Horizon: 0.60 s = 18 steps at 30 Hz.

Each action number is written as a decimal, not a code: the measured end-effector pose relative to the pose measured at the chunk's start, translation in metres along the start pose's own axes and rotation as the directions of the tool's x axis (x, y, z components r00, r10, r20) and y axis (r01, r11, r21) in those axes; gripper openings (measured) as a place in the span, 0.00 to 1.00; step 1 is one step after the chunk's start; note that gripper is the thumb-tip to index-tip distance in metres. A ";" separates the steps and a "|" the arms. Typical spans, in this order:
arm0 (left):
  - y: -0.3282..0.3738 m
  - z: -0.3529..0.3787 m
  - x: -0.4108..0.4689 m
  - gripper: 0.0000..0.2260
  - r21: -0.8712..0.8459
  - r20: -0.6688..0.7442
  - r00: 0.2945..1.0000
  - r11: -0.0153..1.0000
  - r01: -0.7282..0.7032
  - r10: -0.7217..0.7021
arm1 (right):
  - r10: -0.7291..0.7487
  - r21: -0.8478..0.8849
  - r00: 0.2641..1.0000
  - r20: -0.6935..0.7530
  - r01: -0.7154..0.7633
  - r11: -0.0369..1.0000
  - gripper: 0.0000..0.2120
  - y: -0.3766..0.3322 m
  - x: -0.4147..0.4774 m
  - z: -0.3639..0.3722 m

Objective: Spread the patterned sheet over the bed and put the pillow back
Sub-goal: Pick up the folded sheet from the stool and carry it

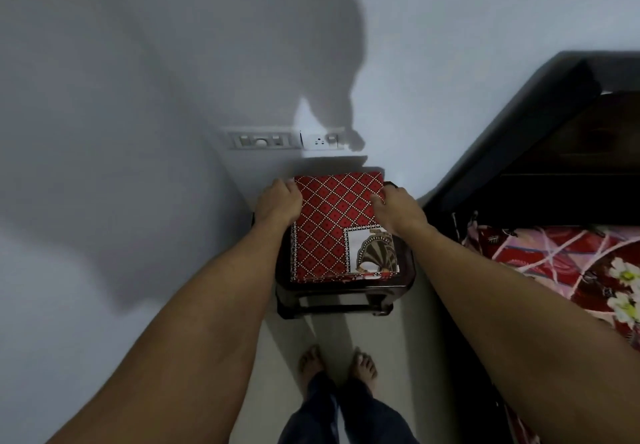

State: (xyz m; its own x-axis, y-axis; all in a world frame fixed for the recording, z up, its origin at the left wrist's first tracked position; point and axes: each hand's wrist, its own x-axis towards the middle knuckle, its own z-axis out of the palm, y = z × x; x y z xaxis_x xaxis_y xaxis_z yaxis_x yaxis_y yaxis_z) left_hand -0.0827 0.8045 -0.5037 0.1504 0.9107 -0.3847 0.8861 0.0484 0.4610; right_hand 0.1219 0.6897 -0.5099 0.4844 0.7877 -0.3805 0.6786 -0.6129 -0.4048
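Now left hand (278,201) and right hand (398,206) grip one folded patterned sheet (329,222) atop one stool (346,293).

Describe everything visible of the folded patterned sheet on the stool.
The folded sheet is cloth, folded into a flat, roughly square pad. Its top is red with a lattice of white-dotted diamonds; a white panel with a brown fan-like motif shows at its near right corner. It lies flat on a dark glossy stool. The left hand grips its left edge, the right hand its right edge.
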 end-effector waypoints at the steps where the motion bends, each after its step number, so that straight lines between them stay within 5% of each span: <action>1: -0.003 0.010 0.010 0.24 -0.004 0.009 1.000 1.000 0.010 -0.010 | 0.017 -0.004 1.000 0.005 -0.017 1.000 0.23 0.003 0.008 0.008; 10: -0.028 0.093 0.063 0.29 0.040 0.092 0.982 0.986 0.164 -0.167 | 0.209 -0.056 0.978 -0.017 -0.209 0.976 0.25 0.031 0.060 0.074; 18: -0.049 0.137 0.074 0.32 0.078 0.126 0.948 0.956 0.284 -0.292 | 0.353 0.181 0.921 0.167 -0.380 0.907 0.32 0.064 0.086 0.105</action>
State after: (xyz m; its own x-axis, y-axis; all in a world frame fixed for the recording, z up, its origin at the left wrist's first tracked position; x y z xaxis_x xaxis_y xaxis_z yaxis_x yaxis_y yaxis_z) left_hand -0.0551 0.8131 -0.6649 -0.0607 0.7977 -0.6000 0.9239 0.2724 0.2687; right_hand 0.1488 0.7120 -0.6558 0.5929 0.4987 -0.6323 0.3310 -0.8667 -0.3732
